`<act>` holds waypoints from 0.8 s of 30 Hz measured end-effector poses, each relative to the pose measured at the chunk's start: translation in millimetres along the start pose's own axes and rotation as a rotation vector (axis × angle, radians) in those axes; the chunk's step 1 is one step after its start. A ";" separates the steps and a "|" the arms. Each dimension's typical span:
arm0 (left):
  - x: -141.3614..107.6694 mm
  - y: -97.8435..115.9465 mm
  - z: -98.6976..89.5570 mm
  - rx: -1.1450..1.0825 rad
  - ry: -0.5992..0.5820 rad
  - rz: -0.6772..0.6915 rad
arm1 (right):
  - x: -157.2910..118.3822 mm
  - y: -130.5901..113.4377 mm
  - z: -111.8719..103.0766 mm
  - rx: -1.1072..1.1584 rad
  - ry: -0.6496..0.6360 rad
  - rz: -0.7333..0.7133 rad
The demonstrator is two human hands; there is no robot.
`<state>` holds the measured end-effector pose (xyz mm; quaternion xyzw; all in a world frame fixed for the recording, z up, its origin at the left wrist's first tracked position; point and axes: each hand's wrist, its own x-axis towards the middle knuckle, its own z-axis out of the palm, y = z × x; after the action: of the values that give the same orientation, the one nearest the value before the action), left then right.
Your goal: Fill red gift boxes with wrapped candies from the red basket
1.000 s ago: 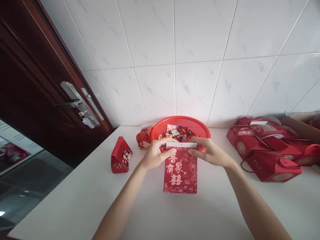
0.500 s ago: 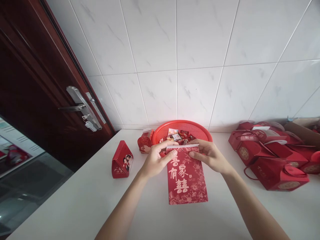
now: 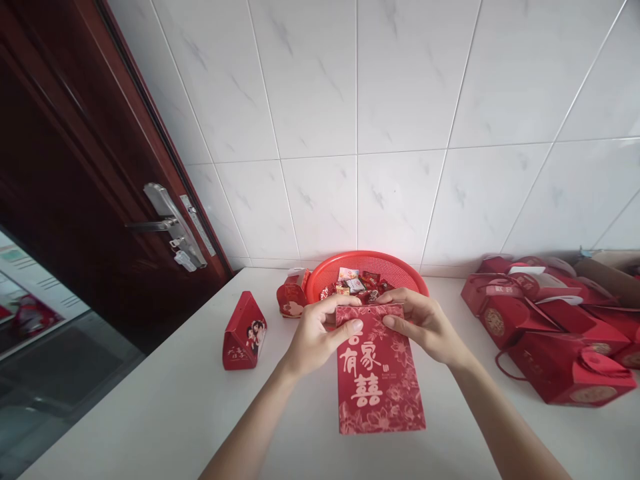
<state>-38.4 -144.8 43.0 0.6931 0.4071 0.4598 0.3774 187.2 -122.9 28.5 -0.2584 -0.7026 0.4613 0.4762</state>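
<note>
Red packet [image 3: 383,377] shows you more of its front now, and the white strip at its top is hidden.
Over the white table [image 3: 150,413], just before the red basket [image 3: 330,270], you hold it by the upper edge: left hand [image 3: 319,337] and right hand [image 3: 429,327] both pinch, thumbs in front, other fingers behind. Since half a second ago, the packet seems tilted more toward you, its top perhaps pressed flatter; whether its lower edge touches the table, I cannot tell. Wrapped sweets [image 3: 356,285] lie in the basket.
</note>
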 end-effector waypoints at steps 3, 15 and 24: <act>-0.8 1.0 0.1 -0.017 0.024 -0.004 | 0.1 0.0 -0.8 -0.027 0.001 -0.046; 1.0 -0.7 3.0 -0.111 0.038 0.004 | 0.2 -4.3 0.8 -0.127 0.066 -0.098; 1.1 -4.1 3.2 -0.076 0.068 0.014 | 1.9 -7.0 3.0 -0.128 0.003 0.029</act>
<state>-36.0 -142.7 38.8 0.6650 0.3969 0.5011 0.3862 184.2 -125.6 35.2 -0.2993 -0.7261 0.4219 0.4530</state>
